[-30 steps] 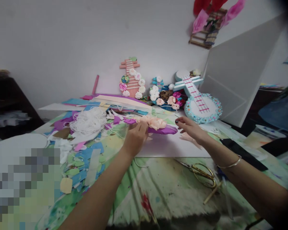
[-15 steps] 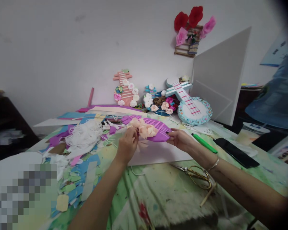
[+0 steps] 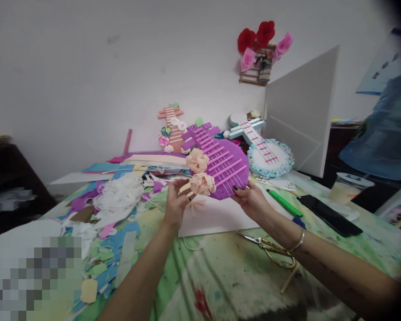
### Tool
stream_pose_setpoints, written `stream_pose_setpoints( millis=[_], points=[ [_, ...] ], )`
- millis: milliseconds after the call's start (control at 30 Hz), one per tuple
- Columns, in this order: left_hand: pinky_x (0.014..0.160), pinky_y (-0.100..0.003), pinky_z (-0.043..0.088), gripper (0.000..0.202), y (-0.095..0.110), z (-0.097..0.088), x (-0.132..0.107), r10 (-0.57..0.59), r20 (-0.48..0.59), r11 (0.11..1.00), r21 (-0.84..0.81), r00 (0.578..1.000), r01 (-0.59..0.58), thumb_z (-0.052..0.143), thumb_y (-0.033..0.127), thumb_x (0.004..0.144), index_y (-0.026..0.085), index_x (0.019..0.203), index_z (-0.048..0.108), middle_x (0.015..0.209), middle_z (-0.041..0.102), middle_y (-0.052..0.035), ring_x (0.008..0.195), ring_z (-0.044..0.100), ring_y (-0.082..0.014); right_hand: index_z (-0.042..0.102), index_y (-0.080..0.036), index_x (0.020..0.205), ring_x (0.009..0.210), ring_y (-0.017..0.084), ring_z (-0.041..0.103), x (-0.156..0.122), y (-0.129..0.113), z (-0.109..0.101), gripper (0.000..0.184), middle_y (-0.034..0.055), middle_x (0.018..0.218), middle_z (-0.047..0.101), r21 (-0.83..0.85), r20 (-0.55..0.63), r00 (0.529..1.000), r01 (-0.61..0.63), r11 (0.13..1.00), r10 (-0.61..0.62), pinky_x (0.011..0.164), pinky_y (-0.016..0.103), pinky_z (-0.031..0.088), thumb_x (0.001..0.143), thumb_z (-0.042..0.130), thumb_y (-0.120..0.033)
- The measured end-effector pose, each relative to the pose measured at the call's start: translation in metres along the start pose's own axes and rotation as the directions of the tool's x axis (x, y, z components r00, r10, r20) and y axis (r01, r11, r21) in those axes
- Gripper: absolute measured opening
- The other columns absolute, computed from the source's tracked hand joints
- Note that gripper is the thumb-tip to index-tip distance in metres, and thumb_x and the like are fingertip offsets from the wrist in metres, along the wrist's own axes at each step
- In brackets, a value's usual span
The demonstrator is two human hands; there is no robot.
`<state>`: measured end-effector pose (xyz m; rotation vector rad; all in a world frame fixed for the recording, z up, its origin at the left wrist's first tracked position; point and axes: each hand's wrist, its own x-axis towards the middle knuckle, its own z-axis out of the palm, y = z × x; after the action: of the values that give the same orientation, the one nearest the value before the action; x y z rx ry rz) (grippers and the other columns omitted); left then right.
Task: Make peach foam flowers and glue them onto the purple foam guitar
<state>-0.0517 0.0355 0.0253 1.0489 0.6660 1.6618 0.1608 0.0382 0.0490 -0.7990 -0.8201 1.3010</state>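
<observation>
Holding purple model instrument (image 3: 224,164) tilted up above white sheet (image 3: 217,219), pinched by left hand (image 3: 175,205) beside peach flowers (image 3: 198,161) and by right hand (image 3: 255,203) at lower right edge. Probably checking flower placement; next calls for steady two-edge support.

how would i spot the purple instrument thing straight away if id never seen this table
Find the white wall, then the green-stained table below it. Between the left hand and the right hand over that table is the purple model, lute-shaped. Unlike the pink model and blue-rimmed model behind, it has a purple body and peach flowers along one edge.
</observation>
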Motion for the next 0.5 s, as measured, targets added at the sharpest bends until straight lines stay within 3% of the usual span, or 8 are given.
stream_pose_setpoints(
  millis=[67,167,267,500],
  points=[
    [0.086,-0.045,0.05,0.049,0.0,0.0,-0.002,-0.075,0.113,0.994,-0.065,0.991,0.082,0.054,0.014,0.056,0.021,0.104,0.048,0.115,0.054,-0.0062,0.095,0.061,-0.0192,0.056,-0.022,0.088,0.077,0.012,0.063,-0.001,0.001,0.002,0.044,-0.0042,0.08,0.064,0.0,0.019,0.999,0.025,1.0,-0.025,0.082,0.036,0.056,0.052,0.066,0.001],
    [0.089,-0.049,0.048,0.047,0.002,0.0,-0.005,-0.103,0.222,0.988,-0.087,0.97,0.125,0.053,0.022,0.064,0.023,0.11,0.048,0.114,0.057,-0.0066,0.101,0.06,-0.0227,0.056,-0.021,0.085,0.075,0.012,0.062,-0.003,0.003,0.003,0.042,-0.0047,0.078,0.063,-0.007,0.039,0.998,0.04,0.999,-0.039,0.082,0.035,0.055,0.051,0.066,0.0],
    [0.092,-0.05,0.047,0.046,0.005,0.001,-0.006,-0.079,0.262,0.986,-0.123,0.962,0.115,0.053,0.025,0.068,0.024,0.113,0.05,0.111,0.06,-0.0062,0.103,0.06,-0.0227,0.056,-0.021,0.084,0.073,0.013,0.062,-0.005,0.005,0.003,0.042,-0.0042,0.076,0.063,-0.014,0.015,0.999,0.041,0.999,-0.04,0.08,0.036,0.056,0.049,0.065,0.0],
    [0.093,-0.042,0.048,0.061,-0.006,0.011,-0.009,-0.126,0.286,0.984,-0.085,0.95,0.156,0.074,0.012,0.058,0.025,0.114,0.053,0.118,0.062,-0.0062,0.104,0.061,-0.0219,0.057,-0.02,0.083,0.078,0.016,0.062,-0.018,0.012,0.009,0.041,-0.0023,0.079,0.065,0.024,-0.009,1.0,0.029,0.999,-0.029,0.082,0.04,0.055,0.049,0.066,-0.001]
  ],
)
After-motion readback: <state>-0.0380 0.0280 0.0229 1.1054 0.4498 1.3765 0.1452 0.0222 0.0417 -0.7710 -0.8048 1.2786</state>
